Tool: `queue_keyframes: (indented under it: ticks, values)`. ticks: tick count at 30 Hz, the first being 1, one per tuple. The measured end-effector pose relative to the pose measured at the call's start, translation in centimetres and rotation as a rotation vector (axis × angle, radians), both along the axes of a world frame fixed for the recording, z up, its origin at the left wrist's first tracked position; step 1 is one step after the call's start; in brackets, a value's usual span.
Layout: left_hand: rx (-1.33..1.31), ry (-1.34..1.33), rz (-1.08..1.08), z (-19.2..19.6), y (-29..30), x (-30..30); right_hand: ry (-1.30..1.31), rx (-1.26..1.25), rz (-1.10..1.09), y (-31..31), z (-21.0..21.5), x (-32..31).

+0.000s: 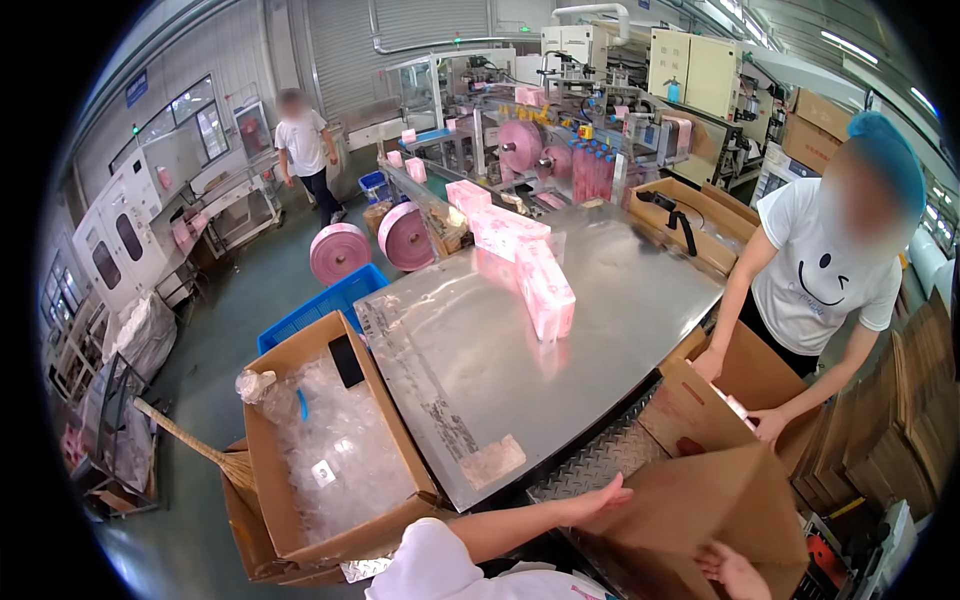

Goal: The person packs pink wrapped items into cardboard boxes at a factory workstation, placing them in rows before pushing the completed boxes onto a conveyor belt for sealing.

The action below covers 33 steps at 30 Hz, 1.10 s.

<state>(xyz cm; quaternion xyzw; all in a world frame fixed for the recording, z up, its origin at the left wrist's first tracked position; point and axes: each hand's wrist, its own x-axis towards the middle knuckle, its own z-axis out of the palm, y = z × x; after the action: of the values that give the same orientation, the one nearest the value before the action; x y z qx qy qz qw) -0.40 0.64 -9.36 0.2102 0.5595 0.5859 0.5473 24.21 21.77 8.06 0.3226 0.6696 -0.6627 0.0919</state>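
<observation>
A brown cardboard carton point(690, 495), partly blurred, stands at the lower right between my hands. My left hand point(598, 502) is open beside its left side, fingers stretched toward it, and I cannot tell if they touch. Against the carton's near wall, my right hand point(732, 570) lies with its fingers apart. Ahead, pink-and-white wrapped packs point(545, 290) lie in a line on a metal table point(430, 370). Across from me, a co-worker point(825, 265) in a white T-shirt and blue cap has both hands at another open carton point(765, 365).
At left a carton point(262, 450) holds crumpled clear plastic, with a broom point(195, 435) beside it. Behind it sits a blue crate point(320, 308). Flattened cardboard point(885, 420) is stacked at right. Pink film rolls point(340, 253), machinery point(600, 140) and a walking person point(305, 150) are farther back.
</observation>
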Motion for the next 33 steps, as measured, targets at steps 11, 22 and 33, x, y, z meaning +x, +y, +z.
queue_keyframes:
  ticks: [11,22,33]
  values:
    - [-0.193,0.794,-0.075,0.6,-0.8,-2.9,-0.449,1.206,-0.43,7.8,-16.3,14.6]
    - [-0.255,0.151,0.106,-6.3,-6.9,-6.2,-0.261,0.555,-0.47,11.0,-26.4,22.6]
    - [-0.446,0.696,0.409,-8.2,-8.1,-4.7,-0.067,0.294,-0.818,9.2,-22.1,23.4]
